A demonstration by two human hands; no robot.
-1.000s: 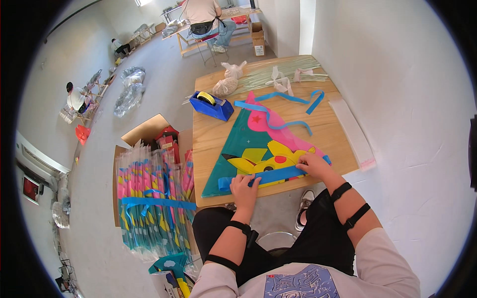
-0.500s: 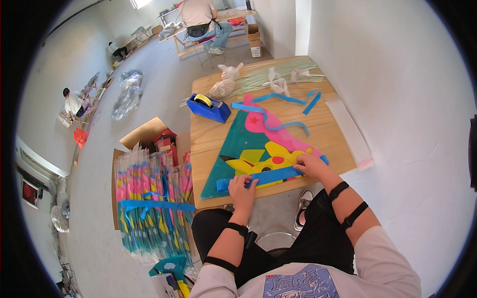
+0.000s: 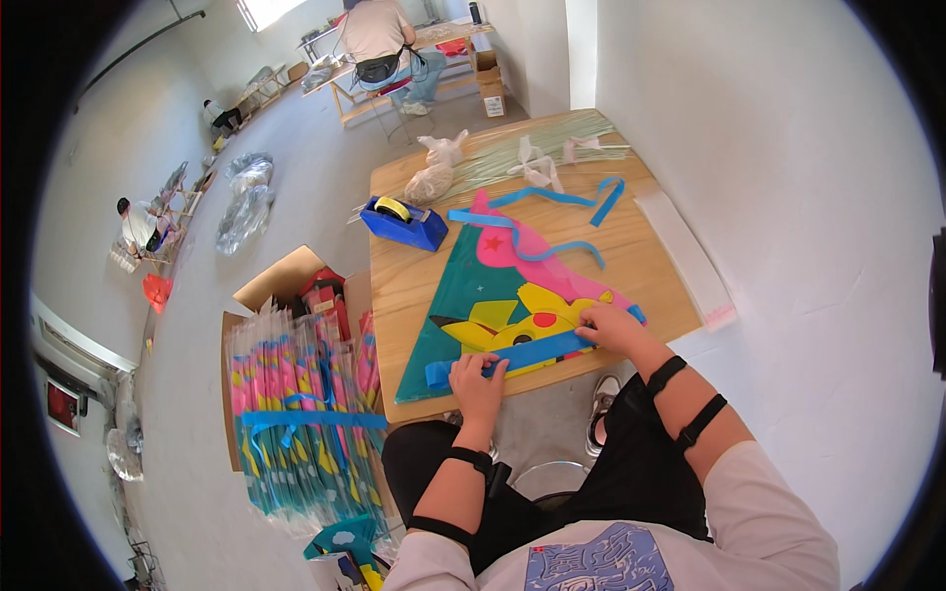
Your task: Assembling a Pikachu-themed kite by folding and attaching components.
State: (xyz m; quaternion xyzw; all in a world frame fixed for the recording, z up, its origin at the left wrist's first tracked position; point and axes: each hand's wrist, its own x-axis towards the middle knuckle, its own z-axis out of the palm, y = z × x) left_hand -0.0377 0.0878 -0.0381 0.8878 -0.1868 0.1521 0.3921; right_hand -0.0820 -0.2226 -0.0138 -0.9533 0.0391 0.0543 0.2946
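A triangular kite sheet [image 3: 461, 281], teal and pink with a yellow cartoon figure, lies flat on the wooden table [image 3: 402, 295]. Along its near edge runs a flat blue ribbon [image 3: 540, 350], folded into a band. My left hand [image 3: 479, 382] pinches this band near its left end, thumb and fingers curled. Farther right, my right hand [image 3: 613, 328] has its fingertips pressed on the band near the sheet's right corner; part of the grip is hidden beneath the hand. A loose blue ribbon tail [image 3: 564, 253] curves over the pink part and onto the table.
A blue tape dispenser [image 3: 406, 227] stands at the table's left edge. Thin pale rods [image 3: 493, 163] and knotted plastic bags [image 3: 430, 184] lie at the far end. Left of the table, a cardboard box [image 3: 281, 276] holds several bagged kites [image 3: 310, 473]. A white wall [image 3: 788, 197] borders the right.
The view has shifted slightly. Both hands stay at nearly the same places on the blue ribbon, and the sheet has not visibly moved on the table.
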